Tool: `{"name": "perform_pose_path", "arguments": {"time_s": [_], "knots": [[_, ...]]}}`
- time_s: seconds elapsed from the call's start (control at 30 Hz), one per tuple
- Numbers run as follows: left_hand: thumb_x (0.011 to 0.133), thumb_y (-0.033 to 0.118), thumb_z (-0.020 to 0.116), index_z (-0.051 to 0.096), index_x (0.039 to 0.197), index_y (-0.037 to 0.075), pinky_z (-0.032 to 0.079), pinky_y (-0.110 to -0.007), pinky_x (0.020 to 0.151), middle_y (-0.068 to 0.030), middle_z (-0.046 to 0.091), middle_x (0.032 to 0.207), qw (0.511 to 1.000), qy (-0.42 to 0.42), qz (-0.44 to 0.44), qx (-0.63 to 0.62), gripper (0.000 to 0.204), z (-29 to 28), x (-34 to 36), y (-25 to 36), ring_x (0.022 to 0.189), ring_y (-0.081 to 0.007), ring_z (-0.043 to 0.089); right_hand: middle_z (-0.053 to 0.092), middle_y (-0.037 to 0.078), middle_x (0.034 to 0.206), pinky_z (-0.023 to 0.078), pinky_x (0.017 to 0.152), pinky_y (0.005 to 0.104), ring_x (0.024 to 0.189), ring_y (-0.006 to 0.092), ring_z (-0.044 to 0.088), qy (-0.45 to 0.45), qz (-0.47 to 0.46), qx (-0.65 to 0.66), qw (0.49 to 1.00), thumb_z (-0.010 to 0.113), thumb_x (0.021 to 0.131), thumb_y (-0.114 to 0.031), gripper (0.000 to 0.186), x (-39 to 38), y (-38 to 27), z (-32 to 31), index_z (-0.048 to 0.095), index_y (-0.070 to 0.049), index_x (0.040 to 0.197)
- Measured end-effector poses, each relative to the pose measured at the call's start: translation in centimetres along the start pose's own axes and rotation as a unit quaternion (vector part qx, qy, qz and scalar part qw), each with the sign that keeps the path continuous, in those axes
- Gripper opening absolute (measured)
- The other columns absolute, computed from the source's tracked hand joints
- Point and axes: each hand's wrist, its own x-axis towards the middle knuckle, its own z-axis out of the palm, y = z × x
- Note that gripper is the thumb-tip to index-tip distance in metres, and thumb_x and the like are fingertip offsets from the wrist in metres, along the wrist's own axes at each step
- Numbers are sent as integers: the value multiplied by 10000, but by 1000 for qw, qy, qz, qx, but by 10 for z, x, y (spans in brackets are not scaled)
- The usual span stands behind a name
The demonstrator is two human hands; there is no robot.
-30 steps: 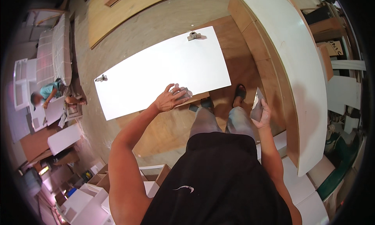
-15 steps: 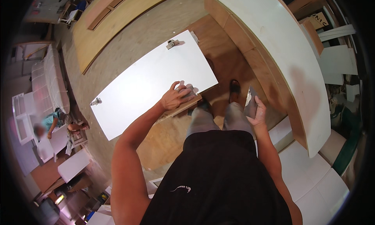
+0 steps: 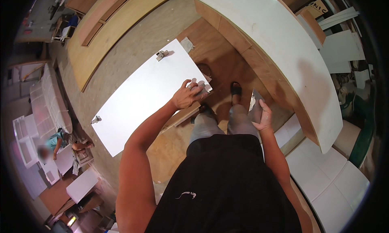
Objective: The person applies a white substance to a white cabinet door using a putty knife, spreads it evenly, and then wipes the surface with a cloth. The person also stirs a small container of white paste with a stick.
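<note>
A white panel (image 3: 137,95) lies at centre, with a metal hinge (image 3: 162,54) near its far edge and another hinge (image 3: 96,119) near its left end. My left hand (image 3: 187,95) rests on the panel by its near right corner, fingers apart and bent over their shadows, with nothing visible in them. My right hand (image 3: 264,119), beside my right thigh, grips a flat grey metal scraper (image 3: 256,104) with pale paste on it. A brown plywood sheet (image 3: 235,59) lies beneath my sandalled feet.
A long white-topped curved piece (image 3: 275,26) with plywood sides runs along the right. A yellow board (image 3: 85,51) lies at upper left. A co-worker (image 3: 54,144) in teal is at the left among white cabinet pieces. Stacked offcuts (image 3: 340,51) stand at far right, white panels (image 3: 320,172) at lower right.
The view has turned, so the surroundings appear shifted. My left hand has moved rightward along the panel toward its corner. The right hand still grips the scraper.
</note>
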Motion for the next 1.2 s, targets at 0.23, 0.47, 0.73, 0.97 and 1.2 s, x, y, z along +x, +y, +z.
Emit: {"name": "perform_pose_path", "arguments": {"time_s": [0.23,0.47,0.73,0.97,1.2], "knots": [[793,144,683,629,1306,243,377,-482,1019,-54,551,1291,994,54,-60,-71,525,-24,39,5,1153,-258,546,729,53,1030,554,839,366,918,220,698,-25,13,-3,1000,641,939,-281,261,0,-19,5,692,-88,1109],[915,85,671,727,1138,64,525,-306,709,-124,688,1020,761,275,-237,-538,231,-141,97,35,842,-197,654,714,91,1073,564,866,417,947,247,700,-59,60,-33,996,614,953,-306,357,22,-44,52,636,-65,1216],[765,207,867,644,818,36,361,-168,367,-64,667,750,353,264,-263,-858,286,-190,134,55,484,-58,529,691,70,1108,554,887,349,975,185,685,-268,147,-105,946,597,984,-180,299,3,-88,188,594,-35,1245],[735,156,874,645,792,29,346,-170,365,-19,635,650,539,165,-429,-706,267,-239,131,38,423,-48,485,683,69,1113,559,875,350,964,177,681,-259,180,-183,931,593,997,-184,297,19,-123,218,583,-28,1249],[830,80,760,604,893,15,374,-206,388,-75,631,705,296,541,-464,-636,181,-251,157,77,465,-81,507,663,71,1141,525,921,350,1039,170,639,-262,-163,-184,933,549,1021,-174,264,35,-128,255,586,-28,1238]]}}
